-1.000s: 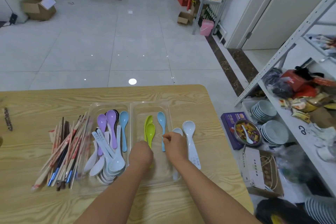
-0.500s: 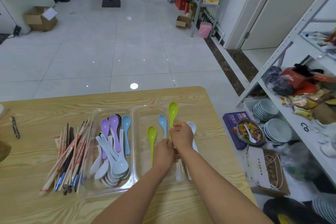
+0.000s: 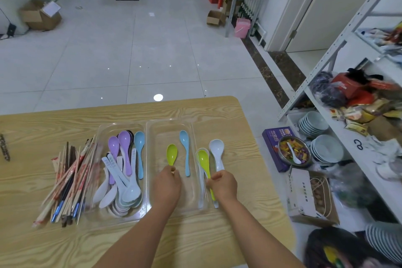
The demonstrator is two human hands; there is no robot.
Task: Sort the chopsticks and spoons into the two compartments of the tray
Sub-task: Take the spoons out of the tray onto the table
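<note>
Head view: left hand (image 3: 167, 186) pinches green spoon (image 3: 171, 154), right hand (image 3: 223, 186) second green spoon (image 3: 203, 160); chopsticks (image 3: 69, 178) left of tray (image 3: 148, 128).

Head-worn view, forward and down, over table (image 3: 195, 113)

The left hand (image 3: 167, 183) covers the handle of the green spoon (image 3: 171, 154). The right hand (image 3: 223, 185) hides part of the handle of the second green spoon (image 3: 203, 160). Far left of both, the chopsticks (image 3: 67, 178) are blurred.
</note>
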